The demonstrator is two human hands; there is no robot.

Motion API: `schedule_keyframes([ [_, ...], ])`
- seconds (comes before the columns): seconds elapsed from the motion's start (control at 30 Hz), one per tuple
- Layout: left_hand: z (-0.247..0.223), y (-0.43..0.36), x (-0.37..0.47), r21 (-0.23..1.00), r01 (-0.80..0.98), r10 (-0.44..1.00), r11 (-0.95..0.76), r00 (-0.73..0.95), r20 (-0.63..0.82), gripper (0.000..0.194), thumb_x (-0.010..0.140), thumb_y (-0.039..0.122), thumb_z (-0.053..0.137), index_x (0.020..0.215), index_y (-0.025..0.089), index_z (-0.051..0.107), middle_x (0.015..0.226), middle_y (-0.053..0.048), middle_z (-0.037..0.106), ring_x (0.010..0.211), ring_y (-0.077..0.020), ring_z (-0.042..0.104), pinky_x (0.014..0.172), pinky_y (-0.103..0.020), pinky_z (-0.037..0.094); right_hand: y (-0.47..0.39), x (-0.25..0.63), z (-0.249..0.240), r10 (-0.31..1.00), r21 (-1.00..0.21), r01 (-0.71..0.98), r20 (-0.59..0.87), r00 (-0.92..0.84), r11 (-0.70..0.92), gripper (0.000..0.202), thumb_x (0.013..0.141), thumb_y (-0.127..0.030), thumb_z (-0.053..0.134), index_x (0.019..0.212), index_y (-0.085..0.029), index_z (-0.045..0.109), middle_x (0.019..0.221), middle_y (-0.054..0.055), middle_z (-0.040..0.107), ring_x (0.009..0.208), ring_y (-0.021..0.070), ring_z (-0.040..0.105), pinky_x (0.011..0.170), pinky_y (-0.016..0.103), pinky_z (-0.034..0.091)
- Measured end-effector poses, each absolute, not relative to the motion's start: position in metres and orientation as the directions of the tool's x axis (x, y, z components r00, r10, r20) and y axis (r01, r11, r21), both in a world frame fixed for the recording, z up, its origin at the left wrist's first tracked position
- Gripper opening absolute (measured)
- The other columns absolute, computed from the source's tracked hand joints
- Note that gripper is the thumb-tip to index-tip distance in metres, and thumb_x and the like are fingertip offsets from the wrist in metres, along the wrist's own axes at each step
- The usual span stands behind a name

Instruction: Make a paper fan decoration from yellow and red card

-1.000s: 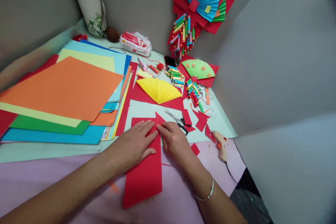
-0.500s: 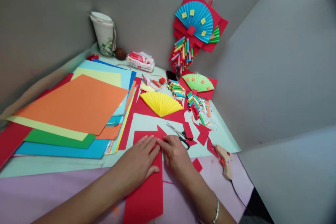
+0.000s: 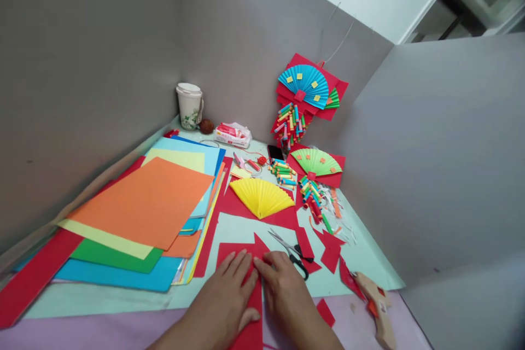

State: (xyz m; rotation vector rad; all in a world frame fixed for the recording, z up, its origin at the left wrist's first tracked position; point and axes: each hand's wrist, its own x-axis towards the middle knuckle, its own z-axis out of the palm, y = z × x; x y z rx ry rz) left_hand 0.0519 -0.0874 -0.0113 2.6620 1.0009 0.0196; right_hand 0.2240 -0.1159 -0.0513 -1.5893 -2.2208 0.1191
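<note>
While left grip point(image 3: 227, 294) lies unclenched, red paper point(image 3: 253, 337) beneath, right grip point(image 3: 286, 288) (hold unclear) alongside

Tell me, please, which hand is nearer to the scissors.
Right. The right hand is beside the scissors, near their handles; the left hand lies on the red paper, farther to the left.

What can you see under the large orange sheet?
A pale yellow sheet, a green sheet and a blue sheet stick out past the near edge of the orange sheet. Whatever its middle covers cannot be seen.

Both hands point(image 3: 254, 290) lie close together, palms down, fingers forward
</note>
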Motion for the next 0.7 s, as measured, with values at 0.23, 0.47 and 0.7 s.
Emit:
schedule_keyframes([
  [0.23, -0.004, -0.087, 0.053, 0.297, 0.662, 0.651, -0.688, 0.744, -0.152, 0.063, 0.082, 0.022, 0.066, 0.141, 0.008, 0.048, 0.148, -0.024, 0.039, 0.138, -0.0396, 0.037, 0.111, -0.055, 0.034, -0.117, 0.224, -0.043, 0.932, -0.321, 0.883, 0.23, -0.279, 0.343, 0.033, 0.088, -0.005, 0.048, 0.111, -0.02, 0.066, 0.095, 0.01, 0.064, 0.089, 0.0225, 0.059, 0.077, 0.034, 0.052],
  [0.47, -0.012, -0.087, 0.05, 0.331, 0.661, 0.65, -0.673, 0.743, -0.162, 0.067, 0.079, 0.025, 0.071, 0.141, 0.012, 0.05, 0.149, -0.022, 0.038, 0.139, -0.0399, 0.035, 0.112, -0.056, 0.032, -0.038, 0.24, 0.02, 0.851, -0.249, 0.852, 0.398, -0.343, 0.46, 0.024, 0.094, -0.017, 0.05, 0.108, -0.021, 0.069, 0.099, 0.01, 0.069, 0.095, 0.0212, 0.062, 0.084, 0.032, 0.05],
  [0.7, -0.026, -0.081, 0.044, 0.402, 0.604, 0.624, -0.688, 0.775, -0.097, 0.062, 0.09, 0.049, 0.053, 0.138, 0.01, 0.055, 0.148, -0.025, 0.04, 0.139, -0.0401, 0.038, 0.11, -0.054, 0.035, 0.112, 0.222, 0.031, 0.942, -0.1, 0.948, 0.184, -0.282, 0.303, 0.023, 0.096, -0.021, 0.051, 0.094, -0.015, 0.073, 0.1, 0.012, 0.069, 0.098, 0.0207, 0.064, 0.088, 0.031, 0.047],
])
